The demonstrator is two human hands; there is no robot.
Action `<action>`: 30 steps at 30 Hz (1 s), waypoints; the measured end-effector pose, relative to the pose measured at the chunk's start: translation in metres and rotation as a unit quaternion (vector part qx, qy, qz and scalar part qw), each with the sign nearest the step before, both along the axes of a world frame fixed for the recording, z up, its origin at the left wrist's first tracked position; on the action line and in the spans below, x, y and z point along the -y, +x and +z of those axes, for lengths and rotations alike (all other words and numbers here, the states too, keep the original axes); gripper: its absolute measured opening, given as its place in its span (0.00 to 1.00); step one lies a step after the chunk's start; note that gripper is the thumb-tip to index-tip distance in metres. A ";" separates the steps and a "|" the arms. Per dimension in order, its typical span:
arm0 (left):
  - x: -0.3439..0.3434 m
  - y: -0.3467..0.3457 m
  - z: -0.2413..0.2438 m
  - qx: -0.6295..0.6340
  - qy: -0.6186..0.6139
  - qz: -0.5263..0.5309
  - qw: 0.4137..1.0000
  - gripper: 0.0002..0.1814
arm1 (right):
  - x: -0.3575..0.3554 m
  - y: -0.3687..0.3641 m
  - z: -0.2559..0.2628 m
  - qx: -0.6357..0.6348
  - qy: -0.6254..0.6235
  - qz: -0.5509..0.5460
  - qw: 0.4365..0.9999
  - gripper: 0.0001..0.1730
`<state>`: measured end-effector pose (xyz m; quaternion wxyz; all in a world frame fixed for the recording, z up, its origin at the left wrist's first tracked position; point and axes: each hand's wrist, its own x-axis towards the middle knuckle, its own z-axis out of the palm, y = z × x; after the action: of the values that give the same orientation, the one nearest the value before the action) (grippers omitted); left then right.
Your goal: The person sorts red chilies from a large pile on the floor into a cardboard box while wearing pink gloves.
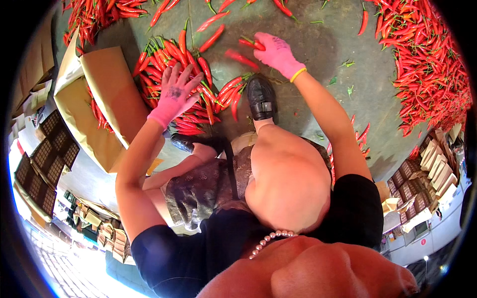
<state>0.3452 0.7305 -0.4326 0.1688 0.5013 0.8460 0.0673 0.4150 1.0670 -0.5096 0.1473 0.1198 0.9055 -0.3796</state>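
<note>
My left hand [174, 95], in a pink glove with greyed fingers, lies over a heap of red chili peppers [151, 83]. Its fingers are spread and nothing is gripped in them; whether the fingertips press on the peppers I cannot tell. Off to the right, my right hand [276, 52], in a pink glove with a yellow cuff, pinches red chili peppers [257, 44] with green stems between thumb and fingers. A motion-blurred red chili [241, 59] shows just below them. By my shoe, a smaller bunch of chilies [231, 93] has its stems gathered to one side.
An open cardboard box [115, 83] with some chilies inside stands left of the heap. A large chili pile [428, 67] covers the floor at right, another pile [93, 22] the upper left. My black shoe [261, 97] is planted between my hands. Green stem scraps [348, 63] litter the concrete floor.
</note>
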 end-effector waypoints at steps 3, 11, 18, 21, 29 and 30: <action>0.004 -0.020 0.013 0.071 0.059 0.063 0.994 0.25 | -0.031 -0.019 0.019 0.017 -0.010 -0.086 0.996 0.20; -0.091 -0.092 -0.059 0.014 0.296 0.167 0.940 0.21 | -0.106 -0.053 -0.041 -0.125 0.302 -0.035 0.945 0.19; -0.048 -0.136 -0.080 -0.071 0.174 0.217 0.958 0.29 | -0.009 -0.015 0.013 0.136 -0.229 -0.112 0.957 0.35; -0.062 -0.076 -0.072 -0.110 0.007 0.030 0.993 0.33 | 0.013 -0.011 0.033 0.172 -0.345 0.012 0.923 0.38; -0.043 -0.147 -0.068 -0.087 0.183 0.248 0.947 0.29 | 0.004 -0.061 0.076 0.252 -0.363 0.039 0.896 0.39; -0.045 -0.169 -0.079 -0.148 0.038 0.338 0.929 0.29 | 0.006 -0.081 0.068 0.183 -0.362 0.010 0.914 0.39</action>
<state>0.1761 0.7760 -0.5119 -0.0107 0.1963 0.9774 0.0775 0.3341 1.0612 -0.4414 0.3477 0.1165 0.6644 -0.6512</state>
